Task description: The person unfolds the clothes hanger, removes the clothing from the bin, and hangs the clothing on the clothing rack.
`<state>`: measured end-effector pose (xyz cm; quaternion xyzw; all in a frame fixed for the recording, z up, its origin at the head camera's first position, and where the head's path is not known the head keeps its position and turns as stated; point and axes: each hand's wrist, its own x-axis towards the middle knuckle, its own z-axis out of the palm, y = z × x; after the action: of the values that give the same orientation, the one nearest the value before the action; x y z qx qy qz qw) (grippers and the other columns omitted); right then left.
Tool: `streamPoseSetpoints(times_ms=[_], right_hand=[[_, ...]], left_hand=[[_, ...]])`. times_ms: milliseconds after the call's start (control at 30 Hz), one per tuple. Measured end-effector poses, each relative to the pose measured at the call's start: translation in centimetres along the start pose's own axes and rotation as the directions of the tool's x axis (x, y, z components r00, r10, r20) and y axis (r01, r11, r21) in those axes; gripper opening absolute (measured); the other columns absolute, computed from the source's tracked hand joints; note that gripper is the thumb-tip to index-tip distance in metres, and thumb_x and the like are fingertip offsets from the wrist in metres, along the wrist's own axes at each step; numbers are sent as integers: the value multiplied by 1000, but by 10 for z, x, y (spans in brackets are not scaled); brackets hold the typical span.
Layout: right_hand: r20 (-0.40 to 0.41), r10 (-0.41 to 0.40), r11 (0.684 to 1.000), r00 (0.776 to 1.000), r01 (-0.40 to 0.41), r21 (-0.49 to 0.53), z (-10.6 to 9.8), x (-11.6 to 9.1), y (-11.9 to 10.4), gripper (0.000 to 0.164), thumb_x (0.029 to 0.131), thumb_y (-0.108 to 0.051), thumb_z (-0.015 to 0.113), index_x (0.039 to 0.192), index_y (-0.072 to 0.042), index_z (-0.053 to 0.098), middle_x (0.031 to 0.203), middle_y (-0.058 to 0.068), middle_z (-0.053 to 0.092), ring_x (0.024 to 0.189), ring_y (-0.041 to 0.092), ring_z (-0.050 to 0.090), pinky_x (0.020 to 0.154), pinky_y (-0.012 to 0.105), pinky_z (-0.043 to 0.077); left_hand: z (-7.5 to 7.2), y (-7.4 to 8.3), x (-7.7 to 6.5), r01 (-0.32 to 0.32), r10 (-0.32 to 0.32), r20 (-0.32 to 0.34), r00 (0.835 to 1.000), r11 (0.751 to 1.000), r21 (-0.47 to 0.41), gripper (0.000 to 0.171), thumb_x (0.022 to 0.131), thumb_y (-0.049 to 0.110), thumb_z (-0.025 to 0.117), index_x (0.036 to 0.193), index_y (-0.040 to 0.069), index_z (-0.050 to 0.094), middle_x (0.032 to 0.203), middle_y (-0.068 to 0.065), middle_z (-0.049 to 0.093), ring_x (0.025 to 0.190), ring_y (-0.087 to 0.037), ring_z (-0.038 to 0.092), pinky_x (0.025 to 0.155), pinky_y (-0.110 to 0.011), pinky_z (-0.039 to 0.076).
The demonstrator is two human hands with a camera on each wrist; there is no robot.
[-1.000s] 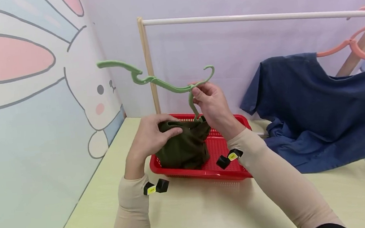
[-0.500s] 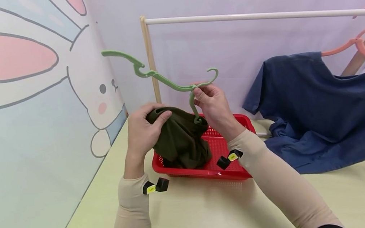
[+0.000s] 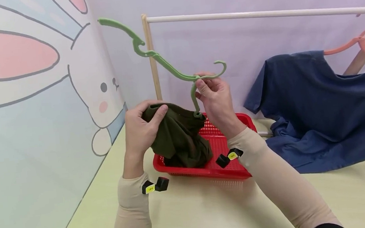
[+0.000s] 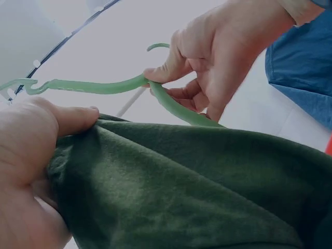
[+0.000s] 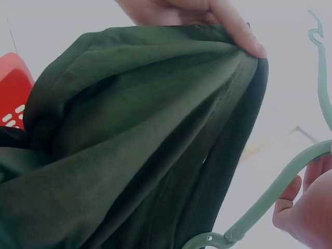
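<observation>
My left hand (image 3: 138, 130) pinches the edge of a dark green cloth garment (image 3: 176, 136) between thumb and fingers and lifts that side; its lower part lies in a red basket (image 3: 204, 172). My right hand (image 3: 218, 98) pinches a light green plastic hanger (image 3: 173, 69) just below its hook. One hanger arm slants up to the left, while the shorter-looking one points down, its end right at the garment's edge. In the right wrist view, folds spread from where the left thumb presses the garment (image 5: 140, 114), and the hanger (image 5: 280, 187) curves to its edge.
Behind the basket stands a clothes rack with a white rail (image 3: 242, 14) and a wooden post (image 3: 152, 69). At right, a navy shirt (image 3: 316, 113) is on a coral hanger (image 3: 342, 46). A wall with a rabbit drawing (image 3: 92, 93) borders the pale table (image 3: 191, 211) at left.
My left hand has risen and drawn the garment's edge up and left out of the basket. The hanger has gone up slightly and tilted, its long arm now pointing higher.
</observation>
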<state>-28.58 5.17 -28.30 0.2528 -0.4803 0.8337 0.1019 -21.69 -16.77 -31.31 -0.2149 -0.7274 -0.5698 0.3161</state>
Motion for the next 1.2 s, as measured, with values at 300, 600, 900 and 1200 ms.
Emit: streamPoseSetpoints(times_ms=[300,600,900,1200], right_hand=[[-86,9,994,996,0,106,6,-5,3,19,103,-6,73,107,-19,85,98,-1,75,99,15,64,91,42,53],[-11,13,998,1000,-14,-57,-6,-18,12,21,111,-3,66,119,-14,81,103,10,81,101,25,81,100,46,64],[143,2,961,990,38,-274,-16,-4,-23,18,112,-9,67,128,-8,75,101,10,80,91,26,80,85,44,68],[219,-60,958,974,117,-260,-2,16,-98,16,110,-2,65,122,-1,76,88,11,76,82,26,73,72,35,62]], left_hand=[[2,3,0,-15,15,-10,1000,999,-51,14,102,11,82,112,1,83,105,-10,81,91,-21,73,77,-29,60],[3,6,3,-56,37,-185,982,994,-96,16,103,10,80,112,-4,82,102,-15,79,88,-21,74,75,-28,59],[-6,-9,3,37,-20,-207,978,996,79,19,105,19,80,111,1,83,107,-11,81,91,-16,71,75,-26,54],[-7,-19,4,89,-61,-146,987,977,195,20,101,22,86,110,4,86,106,-12,83,98,-22,75,81,-25,53]])
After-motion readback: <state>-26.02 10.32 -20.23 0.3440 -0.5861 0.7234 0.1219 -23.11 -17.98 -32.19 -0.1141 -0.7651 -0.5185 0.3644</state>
